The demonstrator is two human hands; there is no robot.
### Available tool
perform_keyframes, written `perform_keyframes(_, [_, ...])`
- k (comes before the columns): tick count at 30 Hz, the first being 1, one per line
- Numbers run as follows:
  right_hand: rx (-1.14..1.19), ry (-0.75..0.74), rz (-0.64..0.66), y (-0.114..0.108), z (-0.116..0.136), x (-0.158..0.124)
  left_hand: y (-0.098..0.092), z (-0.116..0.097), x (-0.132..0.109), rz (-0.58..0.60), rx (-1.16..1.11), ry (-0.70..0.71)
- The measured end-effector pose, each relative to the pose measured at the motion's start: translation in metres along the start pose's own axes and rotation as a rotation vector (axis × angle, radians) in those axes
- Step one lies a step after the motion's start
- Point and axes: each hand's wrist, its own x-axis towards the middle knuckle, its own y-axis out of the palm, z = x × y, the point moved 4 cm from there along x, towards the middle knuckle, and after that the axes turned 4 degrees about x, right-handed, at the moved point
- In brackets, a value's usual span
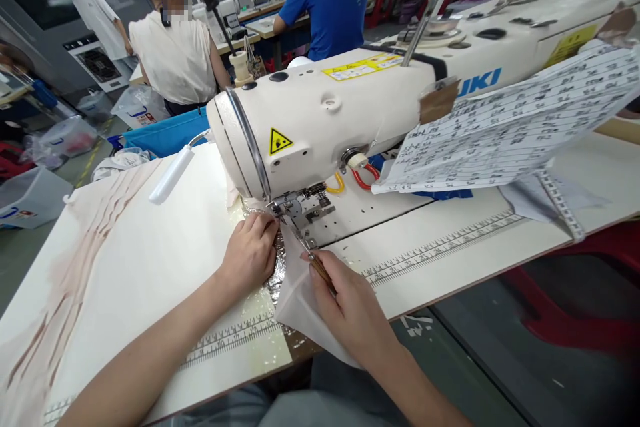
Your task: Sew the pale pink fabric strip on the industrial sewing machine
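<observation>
In the head view, a white sewing machine (305, 123) stands over the table with its needle area just ahead of my hands. My left hand (253, 250) is closed on fabric beside the presser foot, its fingertips hidden against the cloth. Pale sheer fabric (303, 300) hangs from the needle area toward my lap. My right hand (345, 300) grips an awl (324, 272) by its brown handle, the thin metal shaft reaching the fabric close to the foot. Shiny silver tape (278, 273) covers the bed between my hands.
Pleated pinkish fabric (85, 260) lies along the left table edge, near a light-blue stick-shaped item (171, 175). A ruler tape (440, 243) runs along the front. Handwritten sheets (505, 127) lean on the machine at right. A person in blue (325, 10) sits behind.
</observation>
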Motion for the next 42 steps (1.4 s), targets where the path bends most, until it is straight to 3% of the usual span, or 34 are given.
perform_keyframes(8, [0.005,-0.277,-0.039,0.002,0.037,-0.010,0.001,0.005,0.005,0.009,-0.060,-0.023])
perform_keyframes(13, [0.046,-0.409,-0.044,0.008,0.071,-0.025,0.002,0.000,0.020,0.105,0.109,-0.006])
perform_keyframes(15, [0.072,-0.415,-0.040,0.012,0.075,-0.033,0.003,0.000,0.022,0.087,0.147,-0.012])
perform_keyframes(20, [0.078,-0.214,-0.015,0.007,0.052,-0.038,0.006,0.018,0.017,-0.109,-0.123,-0.207])
perform_keyframes(23, [-0.082,-0.066,-0.033,-0.002,0.028,-0.026,0.010,0.030,0.014,-0.175,-0.397,-0.217])
perform_keyframes(26, [-0.278,0.005,-0.046,-0.006,0.011,-0.009,0.013,0.037,0.014,-0.176,-0.528,-0.246])
perform_keyframes(31, [-0.441,0.003,-0.031,0.003,0.004,0.009,0.015,0.038,0.015,-0.151,-0.580,-0.302])
perform_keyframes(42, [-0.448,0.011,-0.048,0.006,0.003,0.015,0.015,0.038,0.017,-0.125,-0.558,-0.302])
